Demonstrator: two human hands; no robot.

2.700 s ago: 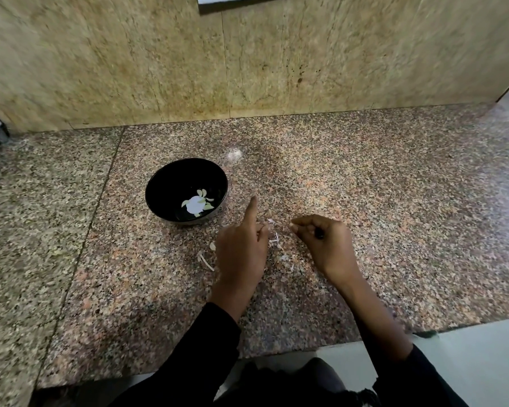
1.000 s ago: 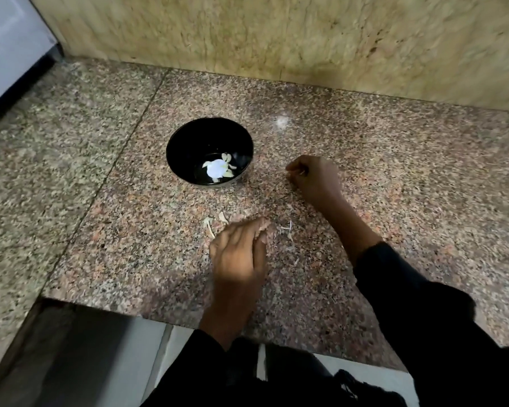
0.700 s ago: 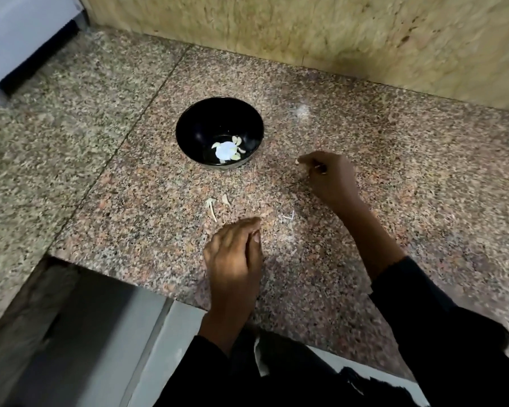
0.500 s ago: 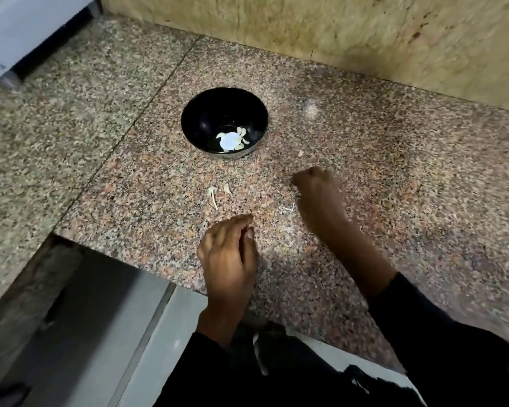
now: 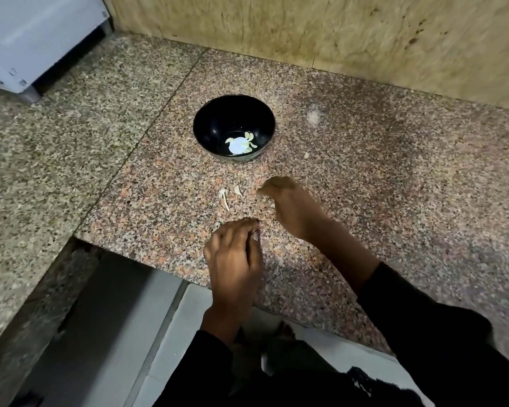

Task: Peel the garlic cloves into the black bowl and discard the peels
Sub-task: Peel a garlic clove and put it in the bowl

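Near desk centre, bowl: black bowl (image 5: 234,127) upright, a few peeled garlic cloves (image 5: 241,142) at bottom beside a white glare spot.
Loose bit right of bowl: pale piece (image 5: 306,155) on desk, apart from rim; clove or peel, cannot tell.
Peels: two scraps (image 5: 224,198) between bowl and hands, plus finer flecks, too small to sort.
Right hand (image 5: 291,207): curled, fingertips pinched together low over desk just right of scraps; content of pinch hidden, cannot tell.
Left hand (image 5: 232,254): fingers bunched against thumb at near desk edge, cupped shape; likely gathered peels, not visible.
Step, by judgement: cleanup phase, peels being collected for discard.
Risk 1: thin peels light, could scatter or slip out of left hand over near edge onto floor (image 5: 124,333); cause, hand sitting right at the lip.
Risk 2: sweep toward bowl could push peel in with cloves, or nudge bowl.
Risk 3: stray piece by bowl missed or binned as peel if actually a clove.
Edges: desk (image 5: 394,201) front edge directly under left hand; step-down corner at left; wall (image 5: 335,30) behind bowl.
Open room: wide bare stone to right and behind right hand; white appliance (image 5: 36,33) far left, well apart.
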